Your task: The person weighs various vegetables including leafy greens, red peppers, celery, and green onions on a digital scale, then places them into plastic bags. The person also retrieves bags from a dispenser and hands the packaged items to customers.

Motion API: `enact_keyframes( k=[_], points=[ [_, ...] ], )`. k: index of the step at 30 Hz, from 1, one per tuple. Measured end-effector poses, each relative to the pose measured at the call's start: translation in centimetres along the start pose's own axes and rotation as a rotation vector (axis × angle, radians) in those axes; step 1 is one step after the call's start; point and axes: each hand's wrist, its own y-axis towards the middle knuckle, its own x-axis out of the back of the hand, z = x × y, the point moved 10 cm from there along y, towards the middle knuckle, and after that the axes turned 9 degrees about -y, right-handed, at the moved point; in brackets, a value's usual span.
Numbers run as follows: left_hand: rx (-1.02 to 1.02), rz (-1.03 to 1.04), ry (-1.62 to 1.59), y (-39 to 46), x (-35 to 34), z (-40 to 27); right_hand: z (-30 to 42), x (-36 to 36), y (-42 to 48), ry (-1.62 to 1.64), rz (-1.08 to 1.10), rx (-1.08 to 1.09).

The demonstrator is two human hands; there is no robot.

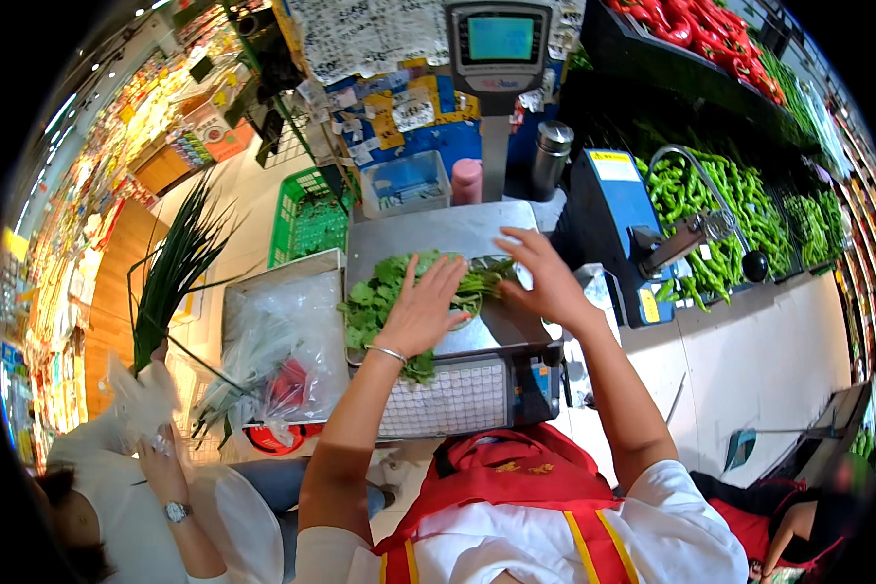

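Note:
A bunch of leafy green herbs (379, 292), cilantro by its look, lies on the metal plate of a weighing scale (438, 226). My left hand (423, 303) rests on the leaves with its fingers spread and its palm down. Over the stem end, at the plate's right side, is my right hand (540, 281), fingers apart; whether it touches the stems is hard to tell. The scale's keypad (445, 398) faces me below the plate, and its lit display (501, 40) stands on a post behind.
Left of the scale, a white tray (237, 306) holds plastic bags. Another person (168, 467) holds long green stalks (157, 306) in a bag. A blue bag-sealing machine (620, 219), green peppers (729, 212) and red peppers (693, 36) are at right. A green basket (292, 226) stands behind.

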Motion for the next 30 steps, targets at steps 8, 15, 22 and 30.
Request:
enact_keyframes(
  k=[8,15,22,30],
  points=[
    [-0.101,-0.002,0.339,4.5,-1.8,2.4,-5.5,0.5,-17.8,0.145,-0.356,-0.548],
    [-0.07,0.055,0.075,5.0,-1.9,3.0,-9.0,-5.3,-28.0,0.29,-0.358,-0.84],
    [-0.062,-0.127,0.155,3.3,4.1,0.4,-9.4,-11.0,-31.5,0.559,-0.064,-1.017],
    [0.197,-0.6,-0.412,-8.7,6.1,-3.3,-5.9,-13.2,-29.4,0.814,-0.065,-0.834]
  ],
)
